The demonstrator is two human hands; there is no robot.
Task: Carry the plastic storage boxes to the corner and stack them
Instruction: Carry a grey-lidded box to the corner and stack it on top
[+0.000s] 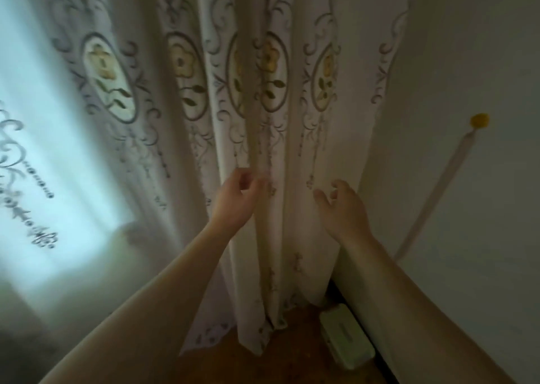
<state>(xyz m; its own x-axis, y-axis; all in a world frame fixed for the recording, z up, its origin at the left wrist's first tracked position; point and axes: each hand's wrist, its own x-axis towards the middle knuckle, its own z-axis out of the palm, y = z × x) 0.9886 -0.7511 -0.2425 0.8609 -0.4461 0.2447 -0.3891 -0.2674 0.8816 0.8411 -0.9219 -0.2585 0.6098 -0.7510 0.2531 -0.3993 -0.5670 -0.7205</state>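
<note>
Both my arms reach forward into the room corner, and neither hand holds a box. My left hand (238,198) hovers in front of a fold of the curtain (187,97), fingers loosely curled around nothing that I can make out. My right hand (343,205) is raised next to the curtain's right edge near the wall, its fingers relaxed and spread. A small pale green plastic box (346,340) lies on the brown floor (263,360) against the wall, below my right forearm. No other storage box is in view.
The embroidered white curtain hangs to the floor across the left and middle, with bright window light behind it at the left. A plain wall (467,179) fills the right, with a yellow knob (479,120) and a pale strip hanging from it.
</note>
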